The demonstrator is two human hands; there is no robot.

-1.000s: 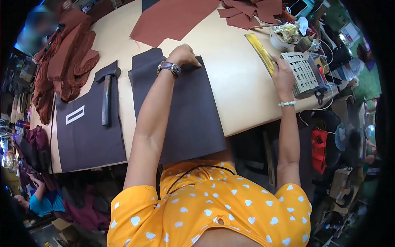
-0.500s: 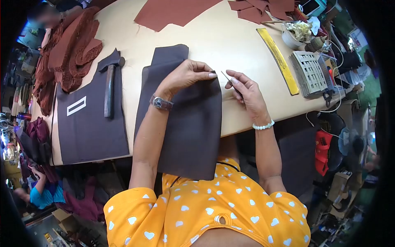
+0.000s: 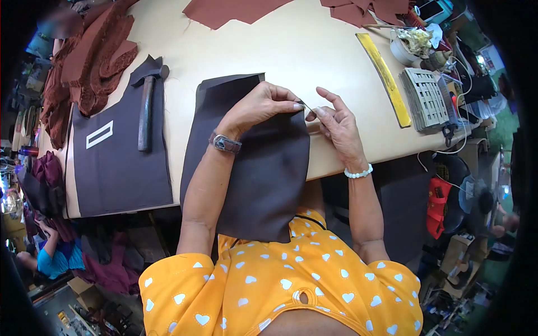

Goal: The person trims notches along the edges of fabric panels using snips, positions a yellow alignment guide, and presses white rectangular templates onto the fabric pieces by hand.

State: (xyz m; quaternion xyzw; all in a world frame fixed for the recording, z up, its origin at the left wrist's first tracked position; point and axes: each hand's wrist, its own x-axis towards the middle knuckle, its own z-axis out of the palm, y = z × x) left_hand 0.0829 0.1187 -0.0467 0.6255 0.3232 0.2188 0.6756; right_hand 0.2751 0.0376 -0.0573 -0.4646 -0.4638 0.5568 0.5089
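Note:
A dark fabric piece [image 3: 252,173] hangs over the table's near edge toward my lap. My left hand [image 3: 268,105] pinches its upper right corner between thumb and fingers. Close on the right, my right hand [image 3: 336,123] holds a small thin metal tool, its tip touching the fabric at that corner; the tool is mostly hidden by my fingers, so its kind is unclear. To the left, a hammer [image 3: 145,112] rests on another dark fabric piece [image 3: 120,179], beside a white rectangular frame [image 3: 100,134].
Rust-brown fabric [image 3: 92,61] is heaped at the table's left. A yellow ruler [image 3: 384,81], a white bowl [image 3: 403,51] and a stack of woven-patterned pieces [image 3: 427,101] are on the right. Another person [image 3: 56,257] is at the lower left.
The thin tool in my right hand has moved left to the fabric corner. The fabric's far end has shifted and its fold looks different. The view has shifted slightly.

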